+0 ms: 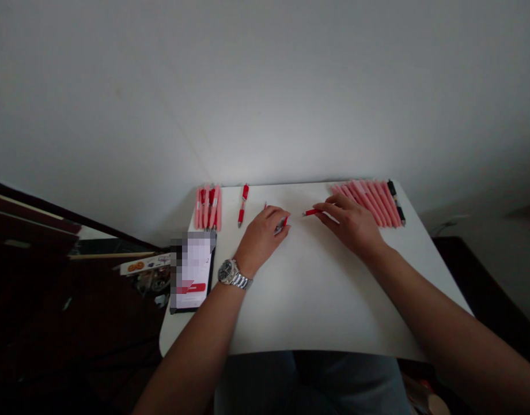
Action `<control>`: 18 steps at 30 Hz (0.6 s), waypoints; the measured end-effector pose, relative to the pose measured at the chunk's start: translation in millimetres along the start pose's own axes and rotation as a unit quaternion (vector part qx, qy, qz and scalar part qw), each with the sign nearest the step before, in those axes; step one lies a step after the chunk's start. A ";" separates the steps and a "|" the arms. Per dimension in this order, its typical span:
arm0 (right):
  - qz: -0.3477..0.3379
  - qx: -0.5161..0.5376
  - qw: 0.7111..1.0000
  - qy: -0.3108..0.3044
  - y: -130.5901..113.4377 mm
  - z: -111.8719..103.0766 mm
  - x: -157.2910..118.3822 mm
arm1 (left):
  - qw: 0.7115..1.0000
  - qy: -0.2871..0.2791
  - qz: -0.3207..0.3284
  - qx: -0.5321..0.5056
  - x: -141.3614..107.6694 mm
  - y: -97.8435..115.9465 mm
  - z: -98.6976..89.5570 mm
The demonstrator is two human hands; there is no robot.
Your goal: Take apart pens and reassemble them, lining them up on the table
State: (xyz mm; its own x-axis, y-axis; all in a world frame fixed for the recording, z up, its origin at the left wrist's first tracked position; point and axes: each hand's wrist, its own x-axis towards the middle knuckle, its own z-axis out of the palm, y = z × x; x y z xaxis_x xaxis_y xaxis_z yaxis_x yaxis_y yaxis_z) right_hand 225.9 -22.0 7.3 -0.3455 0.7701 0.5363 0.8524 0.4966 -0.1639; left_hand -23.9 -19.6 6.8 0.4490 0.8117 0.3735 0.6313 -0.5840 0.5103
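My left hand [261, 235], a silver watch [234, 274] on its wrist, is closed on a pen part [281, 225] with a clear barrel and some red on it. A thin tip pokes out beyond the far side of that hand. In the fingers of my right hand [354, 223] is a red pen piece [310, 212], its pointed end turned toward the left hand. A gap separates the two pieces above the white table [299, 294]. The fingers partly hide both. A whole red pen [243, 206] lies beyond the left hand.
Pink and red pens [207, 207] are bunched at the table's far left corner. Several pink pens [371, 203] lie in a row at the far right beside a black pen [396, 203]. A phone [192, 274] rests at the left edge. A wall [265, 98] stands behind.
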 end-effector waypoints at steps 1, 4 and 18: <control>0.002 0.000 1.000 0.000 0.2 0.3 -0.1 | 1.000 -0.001 -0.003 -0.002 -0.2 -0.2 0.1; 0.009 0.000 1.000 -0.006 0.2 0.3 -0.3 | 1.000 -0.007 -0.012 -0.006 -0.3 -0.1 0.0; 0.002 0.006 1.000 -0.008 1.8 -0.4 -1.0 | 1.000 -0.008 -0.014 -0.013 0.6 -2.0 2.4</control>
State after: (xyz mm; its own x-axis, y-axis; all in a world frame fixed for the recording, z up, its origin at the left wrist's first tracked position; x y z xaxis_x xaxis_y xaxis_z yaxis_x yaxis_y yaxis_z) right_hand 228.0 -22.0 6.7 -0.3488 0.7781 0.5225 0.8490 0.4984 -0.1755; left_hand -23.4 -17.9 4.2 0.4416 0.8281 0.3453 0.6276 -0.5601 0.5408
